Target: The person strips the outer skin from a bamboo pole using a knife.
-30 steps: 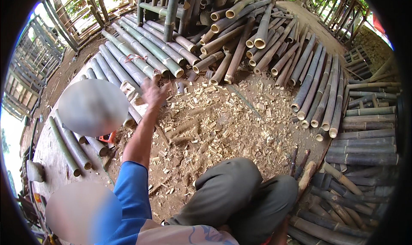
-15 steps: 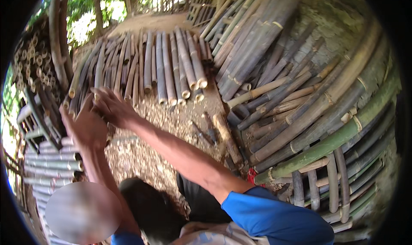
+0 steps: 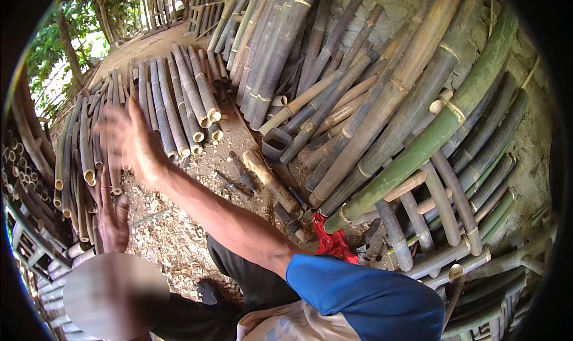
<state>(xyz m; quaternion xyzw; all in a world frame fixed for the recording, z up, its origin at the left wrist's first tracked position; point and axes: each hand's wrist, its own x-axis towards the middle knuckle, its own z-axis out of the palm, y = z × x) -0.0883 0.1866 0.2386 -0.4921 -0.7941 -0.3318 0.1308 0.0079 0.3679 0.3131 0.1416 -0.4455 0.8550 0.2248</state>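
Note:
My right hand (image 3: 136, 143) is raised in front of the cut bamboo poles (image 3: 164, 105), its fingers apart and smeared by motion. No object shows in it. Lower and nearer, my left hand (image 3: 112, 221) is held up beside the ends of the leftmost poles, fingers stretched out, with nothing seen in its grasp. A blurred round patch covers part of the left forearm. The poles lie side by side in a row, cut ends toward me.
Wood chips (image 3: 173, 245) cover the ground, with dark tools (image 3: 234, 184) beside a short log (image 3: 270, 178). Red cloth (image 3: 333, 240) lies near a green bamboo pole (image 3: 412, 168). Thick bamboo (image 3: 286, 48) leans at the wall; bamboo frames (image 3: 430, 215) stand at right.
My two hands, close together before, are now apart, the right farther out and the left lower. The view has swung to the right, bringing the red cloth into fuller sight.

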